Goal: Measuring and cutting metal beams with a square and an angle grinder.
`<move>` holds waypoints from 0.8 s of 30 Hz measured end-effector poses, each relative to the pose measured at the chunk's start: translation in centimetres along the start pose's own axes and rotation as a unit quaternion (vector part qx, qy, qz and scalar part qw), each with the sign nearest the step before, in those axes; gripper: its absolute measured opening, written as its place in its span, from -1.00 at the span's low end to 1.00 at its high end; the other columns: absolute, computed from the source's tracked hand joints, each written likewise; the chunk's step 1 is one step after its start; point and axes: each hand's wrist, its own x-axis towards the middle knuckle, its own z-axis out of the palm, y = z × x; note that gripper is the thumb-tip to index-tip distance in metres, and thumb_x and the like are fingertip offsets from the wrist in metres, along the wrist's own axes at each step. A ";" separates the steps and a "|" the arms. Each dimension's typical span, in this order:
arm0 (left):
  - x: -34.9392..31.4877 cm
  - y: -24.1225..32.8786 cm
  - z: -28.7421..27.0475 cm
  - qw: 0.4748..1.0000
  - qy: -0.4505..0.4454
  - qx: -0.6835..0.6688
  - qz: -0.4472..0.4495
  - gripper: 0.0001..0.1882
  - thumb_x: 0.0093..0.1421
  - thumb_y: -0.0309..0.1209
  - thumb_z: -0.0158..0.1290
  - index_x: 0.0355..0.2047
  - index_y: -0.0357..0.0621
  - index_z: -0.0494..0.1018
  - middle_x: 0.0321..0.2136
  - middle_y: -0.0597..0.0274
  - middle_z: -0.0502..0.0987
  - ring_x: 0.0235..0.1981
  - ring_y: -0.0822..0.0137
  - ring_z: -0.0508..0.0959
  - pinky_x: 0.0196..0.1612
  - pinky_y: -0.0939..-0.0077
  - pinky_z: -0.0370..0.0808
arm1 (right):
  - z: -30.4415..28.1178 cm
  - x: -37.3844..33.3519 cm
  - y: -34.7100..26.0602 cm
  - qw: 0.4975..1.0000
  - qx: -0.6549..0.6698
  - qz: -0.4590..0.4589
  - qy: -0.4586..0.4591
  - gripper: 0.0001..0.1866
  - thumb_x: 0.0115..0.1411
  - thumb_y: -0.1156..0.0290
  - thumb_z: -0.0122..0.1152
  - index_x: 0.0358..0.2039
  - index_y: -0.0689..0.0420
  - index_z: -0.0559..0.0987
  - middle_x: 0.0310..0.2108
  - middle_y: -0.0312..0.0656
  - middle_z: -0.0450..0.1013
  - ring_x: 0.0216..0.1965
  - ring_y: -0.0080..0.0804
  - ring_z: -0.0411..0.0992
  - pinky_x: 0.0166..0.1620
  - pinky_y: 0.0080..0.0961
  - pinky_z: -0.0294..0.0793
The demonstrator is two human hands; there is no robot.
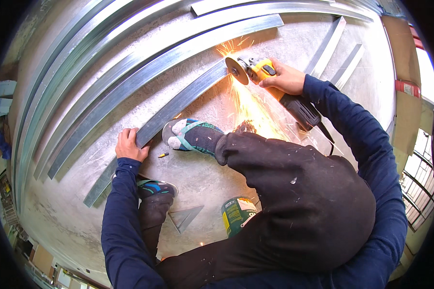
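Note:
My right hand [289,78] is closed round a yellow and black angle grinder [264,70]. Its thin round disc [237,71] meets the far end of a grey metal bar [183,98], and bright sparks fly up and stream down toward my leg. Lower on the left, my left hand [131,145] grips that bar, fingers over its top and thumb along the side. One sandaled foot [183,135] is beside the bar's middle; the other sandal [154,187] is below my left hand. Another stretch of metal [101,185] shows beyond that hand; whether it is the same bar I cannot tell.
Long metal bars [164,60] lie across the concrete floor at the upper left. Shorter pieces [327,45] rest at the upper right. A green and yellow can [232,214], a triangle square [184,217] and a small marker-like stick [163,155] are near my feet. The grinder's cord [327,134] trails by my knee.

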 end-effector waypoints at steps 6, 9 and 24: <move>-0.1 0.2 0.0 1.000 0.011 0.001 0.002 -0.41 -0.23 -0.29 0.39 -0.13 -0.10 0.49 -0.20 0.15 0.46 -0.14 0.05 0.50 -0.14 0.20 0.51 | 0.1 0.5 -0.1 0.996 0.057 -0.058 0.021 -0.26 0.10 -0.01 0.36 0.18 0.11 0.34 -0.13 0.00 0.52 -0.15 -0.28 0.50 -0.03 -0.41 0.46; -0.1 0.1 -0.2 1.000 0.003 0.006 0.000 -0.41 -0.23 -0.28 0.40 -0.12 -0.10 0.49 -0.20 0.14 0.46 -0.14 0.04 0.50 -0.14 0.21 0.51 | -0.2 0.8 -0.4 1.000 0.012 0.014 -0.015 -0.08 0.04 -0.06 0.38 0.25 0.27 0.26 -0.05 0.12 0.50 -0.07 -0.11 0.51 0.05 -0.36 0.45; -0.1 -0.1 0.1 1.000 0.003 -0.004 -0.001 -0.39 -0.27 -0.33 0.39 -0.12 -0.10 0.49 -0.19 0.14 0.46 -0.13 0.03 0.49 -0.12 0.19 0.51 | 0.4 1.0 0.6 0.998 0.051 -0.033 -0.004 -0.17 0.08 0.00 0.38 0.23 0.18 0.28 -0.07 0.02 0.49 -0.12 -0.21 0.48 -0.01 -0.43 0.45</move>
